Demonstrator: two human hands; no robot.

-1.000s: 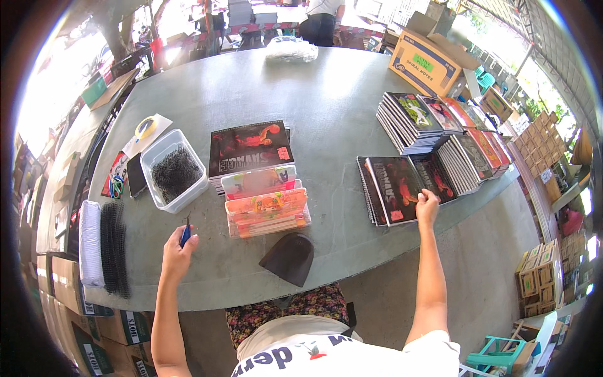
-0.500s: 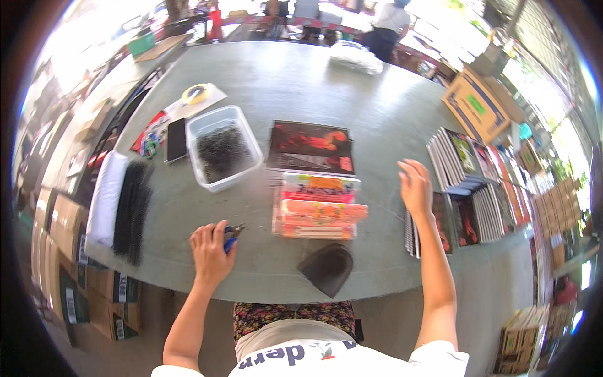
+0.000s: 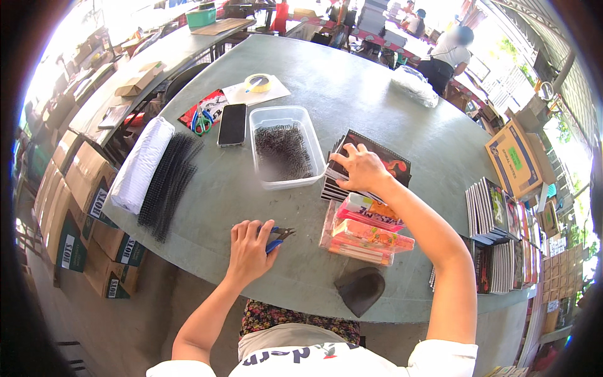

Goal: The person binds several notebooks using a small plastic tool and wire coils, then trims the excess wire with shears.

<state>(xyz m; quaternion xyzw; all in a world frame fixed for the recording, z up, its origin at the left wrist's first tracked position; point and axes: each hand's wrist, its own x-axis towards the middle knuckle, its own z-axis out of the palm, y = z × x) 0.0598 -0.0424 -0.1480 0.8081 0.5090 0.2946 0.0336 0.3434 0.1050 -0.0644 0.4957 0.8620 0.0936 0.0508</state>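
Note:
On the grey table, my left hand (image 3: pixel 250 250) is closed round blue-handled nippers (image 3: pixel 274 244), their small jaws pointing right. My right hand (image 3: pixel 362 169) reaches over a stack of dark, spiral-bound notebooks (image 3: pixel 392 164). Its spread fingers lie on the stack's left edge; whether they grip a notebook cannot be told. Just nearer stands a pile of pink and orange notebooks (image 3: pixel 370 235), partly behind my right forearm. A dark, rounded pad-like thing (image 3: pixel 360 290) lies close to the front edge. Beyond my left hand is a clear plastic tub (image 3: pixel 287 183) with short black wire pieces.
Left are a white wrapped roll (image 3: pixel 143 164), black binding coils (image 3: pixel 168 188), a phone (image 3: pixel 232 124), scissors (image 3: pixel 202 120) and tape (image 3: pixel 257 83). Notebook stacks (image 3: pixel 487 210) and a carton (image 3: pixel 514 158) stand right. A plastic bag (image 3: pixel 414 87) lies far back; a person (image 3: pixel 447 56) is beyond.
My right hand has moved left from the bare table on the right onto the dark notebook stack. The view has swung left. My left hand keeps the nippers.

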